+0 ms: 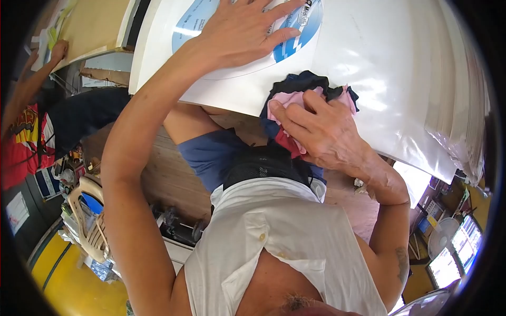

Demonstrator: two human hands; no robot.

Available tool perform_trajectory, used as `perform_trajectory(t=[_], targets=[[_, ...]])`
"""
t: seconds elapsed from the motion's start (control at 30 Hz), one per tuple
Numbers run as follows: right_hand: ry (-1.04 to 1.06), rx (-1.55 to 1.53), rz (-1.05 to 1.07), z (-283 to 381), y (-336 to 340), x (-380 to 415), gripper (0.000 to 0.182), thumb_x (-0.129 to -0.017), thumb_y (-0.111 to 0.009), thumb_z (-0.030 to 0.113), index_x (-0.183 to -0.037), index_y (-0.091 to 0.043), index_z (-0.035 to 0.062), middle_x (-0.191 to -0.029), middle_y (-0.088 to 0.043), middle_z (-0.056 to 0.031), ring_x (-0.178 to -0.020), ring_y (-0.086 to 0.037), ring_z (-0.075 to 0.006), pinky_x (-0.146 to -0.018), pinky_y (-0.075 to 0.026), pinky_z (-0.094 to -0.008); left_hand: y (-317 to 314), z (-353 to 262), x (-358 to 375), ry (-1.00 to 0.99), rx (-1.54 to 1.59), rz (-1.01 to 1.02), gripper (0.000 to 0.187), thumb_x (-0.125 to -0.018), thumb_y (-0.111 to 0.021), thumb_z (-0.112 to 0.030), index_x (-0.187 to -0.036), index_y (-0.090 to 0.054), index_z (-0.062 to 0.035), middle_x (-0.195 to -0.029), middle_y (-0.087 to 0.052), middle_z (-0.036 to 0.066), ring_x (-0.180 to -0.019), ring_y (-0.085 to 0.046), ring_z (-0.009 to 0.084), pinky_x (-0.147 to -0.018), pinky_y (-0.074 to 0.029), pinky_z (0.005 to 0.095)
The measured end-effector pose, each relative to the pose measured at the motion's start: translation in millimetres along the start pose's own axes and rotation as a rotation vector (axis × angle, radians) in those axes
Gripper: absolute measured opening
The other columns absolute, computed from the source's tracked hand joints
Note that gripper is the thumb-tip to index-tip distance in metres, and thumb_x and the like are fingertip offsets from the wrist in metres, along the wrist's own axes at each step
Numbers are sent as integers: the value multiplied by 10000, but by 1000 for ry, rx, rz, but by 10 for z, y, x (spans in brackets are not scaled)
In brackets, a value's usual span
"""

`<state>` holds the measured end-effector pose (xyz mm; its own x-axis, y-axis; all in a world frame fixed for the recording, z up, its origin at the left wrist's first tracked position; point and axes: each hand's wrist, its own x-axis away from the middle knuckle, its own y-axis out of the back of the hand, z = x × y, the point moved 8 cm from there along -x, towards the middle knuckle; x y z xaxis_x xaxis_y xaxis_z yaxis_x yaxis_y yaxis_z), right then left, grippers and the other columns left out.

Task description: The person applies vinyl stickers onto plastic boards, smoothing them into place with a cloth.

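Flat on a large white printed sheet (242, 84), my left hand (247, 32) has its fingers spread over a round blue-and-white printed design (197, 20). Nothing is held in it. My right hand (327, 129) grips a crumpled bundle of cloth (287, 100), pink, black, dark blue and red, at the near edge of the sheet. Part of the bundle hangs over that edge. Right of the design, glossy clear plastic (390, 79) covers the white surface.
At the far left another person (31, 126) stands by a tan board (97, 26). A beige plastic chair (87, 221) with items on it stands lower left. Lower right are a fan (444, 238) and lit screens (468, 239). Layered sheets (458, 95) line the right side.
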<state>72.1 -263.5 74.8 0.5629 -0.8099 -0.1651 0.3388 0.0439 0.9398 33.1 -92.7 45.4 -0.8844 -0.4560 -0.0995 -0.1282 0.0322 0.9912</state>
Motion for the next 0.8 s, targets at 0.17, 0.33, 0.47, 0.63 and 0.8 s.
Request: perform_trajectory(t=[0.17,0.33,0.47,0.63,0.8], targets=[[-99,-95,210,4,199,158,401,-752,-702,110,-1146,-689,38,-1123,-633,-10,-919,-587,-205,-629,-517,-324,-25,17,8,1,12,-21,655,-1033,-421,-495,-1588,-316,-163,-1620,-271,254,-1485,-229,507,-1114,-208,762],[-786,-1195,-341,-557,313,790,238,-980,-617,127,-1169,-650,-14,-1136,-698,-90,-1027,-685,-239,-852,-595,-389,-48,55,-21,29,36,-26,681,-1030,-419,-525,-1601,-285,-180,-1641,-253,220,-1501,-223,475,-1122,-187,766],[-999,-1862,-774,-564,-45,818,314,-1014,-620,181,-1260,-620,-13,-1122,-705,-140,-1002,-707,-249,-907,-593,-392,194,-36,152,32,370,-321,573,-1048,-423,-508,-1519,-466,-185,-1583,-418,131,-1483,-344,337,-1195,-277,527],[-939,-1975,-808,-376,-214,545,329,-1012,-631,215,-1242,-631,-20,-1106,-713,-117,-994,-699,-214,-905,-576,-367,292,-567,799,330,1527,-217,365,-1036,-549,-288,-1207,-663,13,-978,-695,86,-876,-616,133,-775,-515,296],[-836,-1659,-699,-297,-245,502,371,-1015,-645,277,-1231,-636,-24,-1035,-707,-75,-941,-663,-140,-846,-561,-308,254,-750,1030,496,1378,-171,318,-849,-816,-160,-1056,-665,30,-914,-686,48,-842,-598,83,-747,-503,240]])
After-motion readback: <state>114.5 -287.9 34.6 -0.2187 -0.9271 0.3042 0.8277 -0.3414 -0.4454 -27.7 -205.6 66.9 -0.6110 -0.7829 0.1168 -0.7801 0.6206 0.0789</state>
